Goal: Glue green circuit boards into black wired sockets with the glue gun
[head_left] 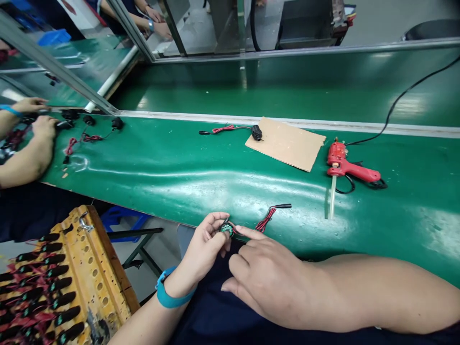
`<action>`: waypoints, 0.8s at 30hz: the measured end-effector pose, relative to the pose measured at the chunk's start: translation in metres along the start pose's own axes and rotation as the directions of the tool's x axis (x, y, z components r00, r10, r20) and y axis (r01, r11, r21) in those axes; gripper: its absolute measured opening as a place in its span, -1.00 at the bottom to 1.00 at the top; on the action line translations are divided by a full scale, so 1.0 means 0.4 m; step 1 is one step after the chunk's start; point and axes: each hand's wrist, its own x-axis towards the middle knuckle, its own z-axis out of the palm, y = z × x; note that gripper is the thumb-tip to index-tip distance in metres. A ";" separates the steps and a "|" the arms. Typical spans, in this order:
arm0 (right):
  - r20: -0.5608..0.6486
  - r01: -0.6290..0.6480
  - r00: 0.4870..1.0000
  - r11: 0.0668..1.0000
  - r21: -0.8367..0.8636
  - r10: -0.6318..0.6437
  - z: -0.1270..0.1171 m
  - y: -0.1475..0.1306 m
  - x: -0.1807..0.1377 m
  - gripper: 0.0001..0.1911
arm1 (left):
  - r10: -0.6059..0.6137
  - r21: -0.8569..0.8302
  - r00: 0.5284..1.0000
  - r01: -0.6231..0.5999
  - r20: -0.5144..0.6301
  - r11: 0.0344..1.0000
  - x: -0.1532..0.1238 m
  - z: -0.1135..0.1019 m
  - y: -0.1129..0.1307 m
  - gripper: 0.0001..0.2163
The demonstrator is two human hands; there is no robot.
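Note:
My left hand [205, 244], with a blue wristband, pinches a small round black part with a green face [226, 229] at the near edge of the green belt [172, 167]. Red and black wires [268, 218] trail from that part to the right and end in a black plug. My right hand [266, 278] lies beside it, forefinger stretched out and touching the part, the other fingers curled under.
A red glue gun [350, 167] with a glue stick and black cord lies right of a cardboard sheet [287, 143]. Another wired black part [256, 132] rests on the cardboard's edge. A wooden rack [72, 282] with several wired parts stands lower left. A co-worker's hands [34, 127] work at far left.

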 end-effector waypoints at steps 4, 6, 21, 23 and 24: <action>-0.155 -0.033 0.987 0.996 0.085 0.046 -0.005 0.021 -0.002 -0.72 | 0.051 -0.034 0.999 -0.050 0.005 0.998 -0.029 -0.032 0.003 -0.62; -0.159 -0.053 0.985 0.995 0.090 0.067 0.003 0.033 -0.003 -0.72 | 0.087 -0.056 0.996 -0.086 0.004 0.995 -0.042 -0.049 -0.001 -0.69; 0.013 -0.065 0.998 0.973 0.222 0.064 0.088 0.073 0.010 -0.83 | 0.190 -0.100 0.977 -0.200 -0.101 0.975 -0.118 -0.141 -0.061 -0.83; 0.052 -0.055 0.998 0.968 0.244 0.043 0.099 0.067 0.018 -0.82 | 0.191 -0.074 0.973 -0.202 -0.130 0.977 -0.132 -0.155 -0.063 -0.82; 0.069 -0.047 0.997 0.967 0.250 0.030 0.103 0.063 0.024 -0.81 | 0.190 -0.066 0.971 -0.202 -0.148 0.977 -0.139 -0.162 -0.062 -0.82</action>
